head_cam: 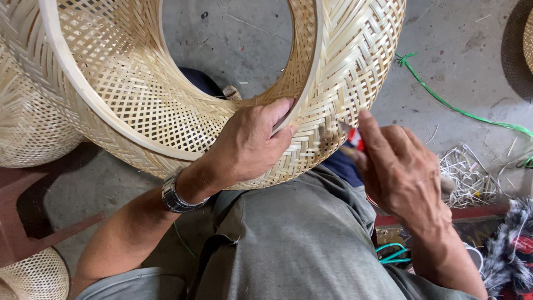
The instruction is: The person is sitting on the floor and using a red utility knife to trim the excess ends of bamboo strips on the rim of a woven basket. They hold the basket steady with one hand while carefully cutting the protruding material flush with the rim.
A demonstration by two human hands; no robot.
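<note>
Woven bamboo basket (183, 94) rests over the lap, its rim clamped in the left hand (250, 144), while the right hand (400, 172), fingers closed on a small red-handled tool (355, 139), seems to be trimming the weave, needing steady control.

Three woven bamboo baskets (222, 94), two hands (250, 144), one wristwatch (175, 194), one green cord (461, 111).

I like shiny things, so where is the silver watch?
In the head view, the silver watch sits low and left of middle, on the wrist of the left hand, which grips the rim of the big woven bamboo basket.
</note>
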